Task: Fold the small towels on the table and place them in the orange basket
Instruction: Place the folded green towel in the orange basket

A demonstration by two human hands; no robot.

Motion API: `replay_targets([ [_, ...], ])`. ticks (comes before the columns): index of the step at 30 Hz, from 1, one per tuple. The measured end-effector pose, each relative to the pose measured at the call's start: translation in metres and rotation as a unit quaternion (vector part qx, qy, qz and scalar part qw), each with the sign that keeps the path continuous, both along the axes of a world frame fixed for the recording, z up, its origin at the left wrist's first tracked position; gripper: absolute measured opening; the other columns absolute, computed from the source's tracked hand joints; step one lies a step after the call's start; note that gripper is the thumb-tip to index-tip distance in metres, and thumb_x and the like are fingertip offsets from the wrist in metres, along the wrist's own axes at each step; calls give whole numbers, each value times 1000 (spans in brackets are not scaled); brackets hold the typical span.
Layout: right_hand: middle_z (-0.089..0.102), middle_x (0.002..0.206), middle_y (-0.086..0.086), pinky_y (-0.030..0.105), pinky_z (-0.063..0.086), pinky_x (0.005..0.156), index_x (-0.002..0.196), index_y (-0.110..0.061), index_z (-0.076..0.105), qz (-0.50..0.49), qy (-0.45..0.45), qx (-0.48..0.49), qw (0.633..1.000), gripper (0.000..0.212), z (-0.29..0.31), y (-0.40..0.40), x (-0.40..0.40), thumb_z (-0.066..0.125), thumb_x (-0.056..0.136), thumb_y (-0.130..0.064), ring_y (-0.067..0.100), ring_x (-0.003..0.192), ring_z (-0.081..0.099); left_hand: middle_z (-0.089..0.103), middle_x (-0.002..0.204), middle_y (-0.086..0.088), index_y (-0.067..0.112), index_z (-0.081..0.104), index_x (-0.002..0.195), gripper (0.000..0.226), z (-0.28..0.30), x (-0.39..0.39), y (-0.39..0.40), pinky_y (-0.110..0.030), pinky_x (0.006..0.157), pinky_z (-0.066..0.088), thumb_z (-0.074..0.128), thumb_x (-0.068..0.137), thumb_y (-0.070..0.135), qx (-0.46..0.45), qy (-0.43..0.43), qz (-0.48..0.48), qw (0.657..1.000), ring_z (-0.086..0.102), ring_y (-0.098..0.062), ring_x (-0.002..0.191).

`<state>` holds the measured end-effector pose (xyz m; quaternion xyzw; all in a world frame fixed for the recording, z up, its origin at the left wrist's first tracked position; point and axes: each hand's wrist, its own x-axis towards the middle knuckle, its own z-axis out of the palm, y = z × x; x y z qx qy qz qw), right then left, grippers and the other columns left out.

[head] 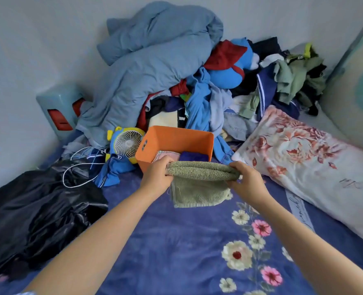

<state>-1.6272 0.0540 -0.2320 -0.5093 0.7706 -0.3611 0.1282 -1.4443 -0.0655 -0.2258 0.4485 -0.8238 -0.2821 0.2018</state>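
- While both hands hold it up, the towel hangs just before the basket, above the sheet and not touching it as far as I can judge.
- My left hand pinches the towel's left end, fingers curled over the folded top edge; my right hand pinches the right end the same way.
- The towel is green terry, folded over at the top into a thick roll, with one flap hanging below. I judge it light, soft and limp: it sags wherever it is not held, so the ends of the fold are the right places to grip, and the loop pile should not slip.
- The hanging flap is the risk, I think; it may catch the basket's near wall unless it is tucked or the towel is lowered fold-first.
- The basket is orange, open-topped, with a handle slot in its left wall. Inside I see a pink checked towel at left and a dark blue one beside it.
- Just left of the basket stands a small fan; behind it rises a heap of clothes.
- At right lies a floral pillow.
- Writing: a cursive script on a pale strip by the pillow's near edge, and another on the pillow itself; I cannot read either. No brand is legible.
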Motion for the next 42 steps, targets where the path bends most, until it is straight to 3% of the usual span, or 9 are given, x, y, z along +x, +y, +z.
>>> replay_targets([
  [2, 62, 100, 18, 20, 24, 63, 105, 4, 60, -2, 2, 0, 1000, 30, 0, -28, -1, 64, 76, 6, 21, 87, 49, 61, 92, -4, 3, 60, 103, 23, 0, -4, -26, -10, 56, 37, 59, 82, -5, 22, 40, 17, 999, 54, -15, 83],
  [7, 62, 100, 23, 21, 25, 62, 104, 6, 60, -40, -7, -17, 999, 28, -8, -128, 3, 62, 76, 9, 34, 94, 55, 55, 77, 2, 12, 56, 93, 26, -11, -12, -134, -14, 50, 41, 64, 78, -7, 74, 89, 28, 993, 54, -16, 77],
  [18, 52, 84, 7, 17, 30, 56, 99, 7, 58, -107, -80, 20, 991, 24, -83, -317, -2, 50, 77, 13, 19, 81, 45, 61, 118, -11, 6, 57, 118, 42, -85, -23, -330, -31, 90, 44, 70, 79, 6, 164, 88, 11, 982, 57, -22, 107],
  [22, 53, 92, 6, 17, 33, 64, 110, 1, 56, -108, -162, 58, 979, 32, -126, -354, -13, 51, 80, 10, 18, 86, 47, 62, 109, -11, 12, 58, 110, 26, -132, -37, -363, -37, 93, 47, 65, 85, 17, 210, 105, 51, 971, 58, -23, 101],
  [25, 53, 96, 4, 27, 42, 77, 116, -2, 53, -120, -240, 94, 959, 34, -160, -375, -21, 54, 83, 4, 17, 91, 49, 60, 106, -13, 16, 51, 100, 17, -172, -55, -375, -37, 87, 44, 55, 91, 30, 198, 57, 89, 974, 57, -26, 99],
  [28, 50, 101, 4, 42, 49, 92, 120, -3, 49, -158, -322, 128, 925, 35, -202, -394, -31, 58, 86, -6, 21, 98, 51, 58, 108, -16, 2, 51, 110, 38, -210, -77, -382, -39, 91, 42, 43, 96, 36, 152, -58, 131, 978, 56, -31, 105],
  [31, 48, 102, 7, 50, 48, 93, 118, -1, 48, -198, -368, 146, 897, 35, -235, -414, -41, 60, 87, -9, 29, 109, 52, 57, 114, -22, -4, 47, 112, 42, -238, -96, -391, -41, 83, 42, 41, 97, 35, 109, -123, 161, 973, 55, -36, 105],
  [37, 48, 126, 15, 48, 49, 92, 126, 0, 38, -227, -400, 157, 874, 49, -291, -456, -62, 63, 85, -13, 28, 115, 50, 60, 118, -24, -6, 28, 131, 47, -289, -129, -424, -40, 82, 44, 42, 99, 24, 104, -144, 192, 965, 58, -38, 108],
  [42, 50, 115, 13, 36, 45, 92, 121, 3, 38, -219, -330, 152, 906, 50, -327, -479, -72, 66, 84, -18, 25, 102, 51, 59, 119, -26, -5, 29, 128, 41, -326, -138, -445, -43, 83, 44, 42, 99, 21, 103, -146, 224, 958, 57, -40, 110],
])
